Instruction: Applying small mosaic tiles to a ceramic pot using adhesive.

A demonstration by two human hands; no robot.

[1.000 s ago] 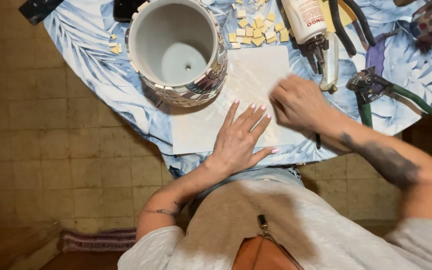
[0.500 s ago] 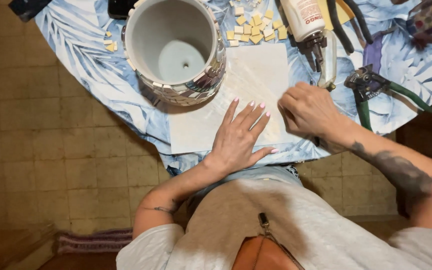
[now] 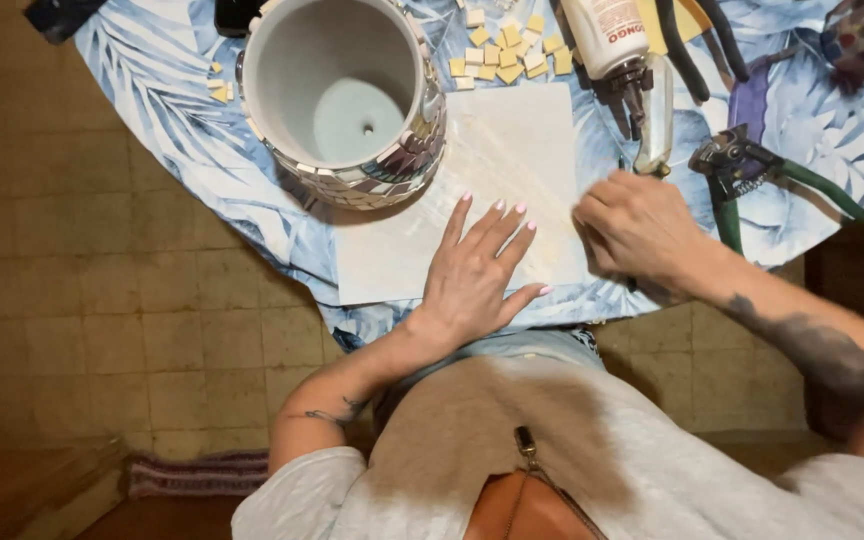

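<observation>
Tan floor tiles surround a round worktop [image 3: 182, 110] draped in blue leaf-print cloth. White paper [image 3: 497, 165] beside the mosaic pot [image 3: 347, 95] is pinned flat by the left hand [image 3: 477, 275], fingers spread; the right hand [image 3: 642, 230] is curled at its edge, contents hidden. Smoothing seems underway; steady pressure is needed next.

Left hand [image 3: 479, 270] flat on white paper [image 3: 512, 150]; right hand [image 3: 640, 228] curled beside nippers [image 3: 742, 175].
</observation>
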